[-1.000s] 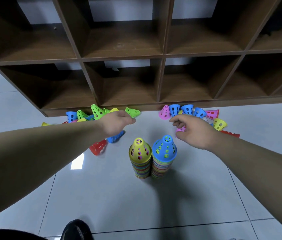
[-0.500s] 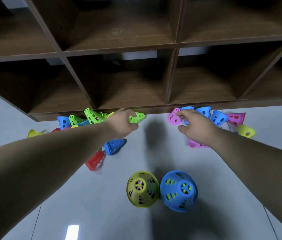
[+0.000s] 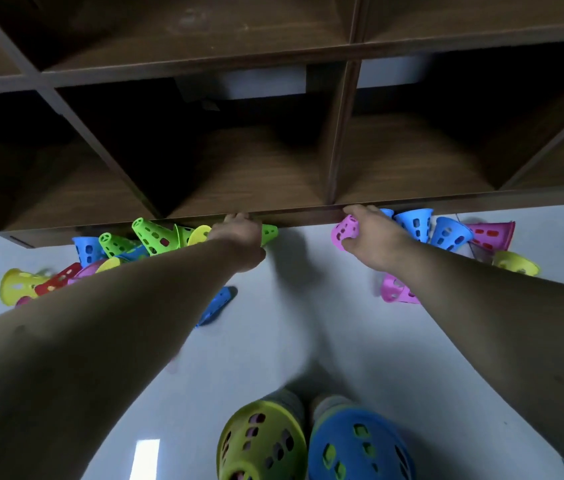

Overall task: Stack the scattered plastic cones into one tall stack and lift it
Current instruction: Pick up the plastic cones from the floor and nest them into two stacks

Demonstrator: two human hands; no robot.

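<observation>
Cones held: left grip (image 3: 239, 242) green cone (image 3: 270, 233), right grip (image 3: 374, 242) pink cone (image 3: 344, 230).

The shelf unit (image 3: 256, 174) is brown wood-grain board, matt, with fine streaks running along each panel and a duller strip along its bottom front edge. The floor (image 3: 360, 341) is pale grey tile, smooth and glossy enough to carry a bright rectangular reflection and soft shadows. The cones are thin-walled moulded plastic pierced with cut-out holes: the pink cone (image 3: 344, 232) and the lime cone (image 3: 269, 233) look smooth with a faint satin sheen, as do the blue cones (image 3: 414, 225) by the shelf. The yellow-green stack (image 3: 259, 441) and the blue-topped stack (image 3: 356, 448) show the same smooth plastic, though blurred
</observation>
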